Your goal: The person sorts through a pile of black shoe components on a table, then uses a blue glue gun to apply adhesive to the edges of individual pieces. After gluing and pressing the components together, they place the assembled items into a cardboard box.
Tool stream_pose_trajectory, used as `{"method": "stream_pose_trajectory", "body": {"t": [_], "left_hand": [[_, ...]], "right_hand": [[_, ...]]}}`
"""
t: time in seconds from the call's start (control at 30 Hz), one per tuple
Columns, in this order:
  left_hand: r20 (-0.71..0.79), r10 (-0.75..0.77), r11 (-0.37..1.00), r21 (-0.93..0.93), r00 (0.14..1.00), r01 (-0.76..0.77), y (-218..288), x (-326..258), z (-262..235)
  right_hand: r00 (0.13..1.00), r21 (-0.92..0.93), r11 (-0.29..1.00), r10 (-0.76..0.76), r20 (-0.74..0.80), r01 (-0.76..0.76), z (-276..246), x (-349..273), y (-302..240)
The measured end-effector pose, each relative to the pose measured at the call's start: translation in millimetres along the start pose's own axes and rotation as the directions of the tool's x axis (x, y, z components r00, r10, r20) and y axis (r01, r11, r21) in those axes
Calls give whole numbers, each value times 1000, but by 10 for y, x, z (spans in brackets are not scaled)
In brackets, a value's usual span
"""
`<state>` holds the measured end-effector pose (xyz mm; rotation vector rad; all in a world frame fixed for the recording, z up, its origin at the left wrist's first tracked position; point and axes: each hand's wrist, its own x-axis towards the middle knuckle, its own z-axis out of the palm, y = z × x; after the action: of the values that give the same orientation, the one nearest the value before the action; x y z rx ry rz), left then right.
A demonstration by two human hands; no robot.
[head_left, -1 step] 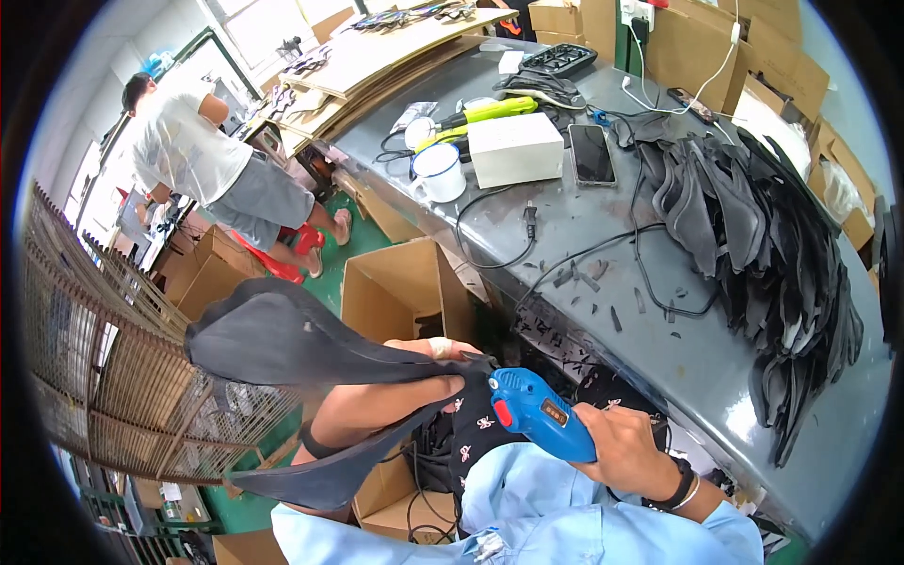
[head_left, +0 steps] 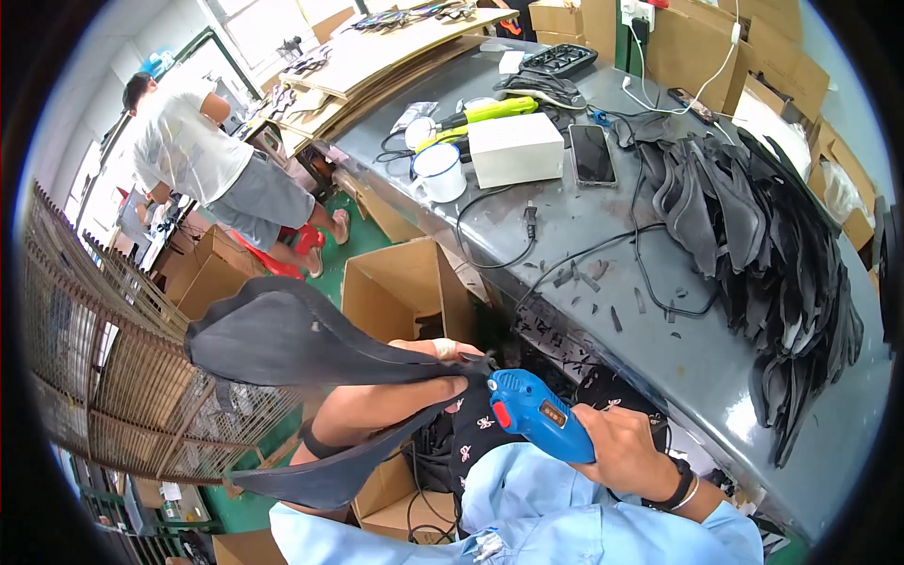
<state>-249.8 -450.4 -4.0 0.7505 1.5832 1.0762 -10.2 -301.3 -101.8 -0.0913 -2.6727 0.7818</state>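
Observation:
My left hand (head_left: 443, 372) is closed on a dark grey two-lobed piece of soft sheet material (head_left: 282, 334), gripping its narrow end. A pale bandage or tape wraps one finger. The two wide lobes spread to the left over my forearm, one above the other. My right hand (head_left: 623, 448) wraps around a blue handheld power tool (head_left: 535, 414) with a red button. The tool's head meets the narrow end of the grey piece beside my left fingers; its tip is partly hidden there. Small dark scraps (head_left: 591, 281) lie on the grey table (head_left: 565, 221).
A pile of similar dark pieces (head_left: 753, 217) covers the table's right side. Behind are a phone (head_left: 592, 155), white box (head_left: 515, 151), mug (head_left: 438, 174) and loose cables (head_left: 659, 306). A cardboard box (head_left: 405, 282) stands below the table. A person (head_left: 202, 141) is at the far left.

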Motion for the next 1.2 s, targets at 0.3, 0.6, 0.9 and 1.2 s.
{"method": "stream_pose_trajectory", "body": {"t": [0.3,0.6,0.9,1.2], "left_hand": [[121,117,986,101,986,-129,-247,309,105],[-125,541,839,7,832,-544,-82,188,21],[-774,493,564,-64,397,-824,-317,237,295],[-807,494,439,-90,324,-894,-446,302,524]], "right_hand": [[998,117,993,-14,-57,21,-13,63,-83],[994,157,987,53,-91,-38,53,87,-20],[994,141,986,95,-57,-86,26,137,-79],[993,232,967,111,-25,-102,-44,237,-195]]}}
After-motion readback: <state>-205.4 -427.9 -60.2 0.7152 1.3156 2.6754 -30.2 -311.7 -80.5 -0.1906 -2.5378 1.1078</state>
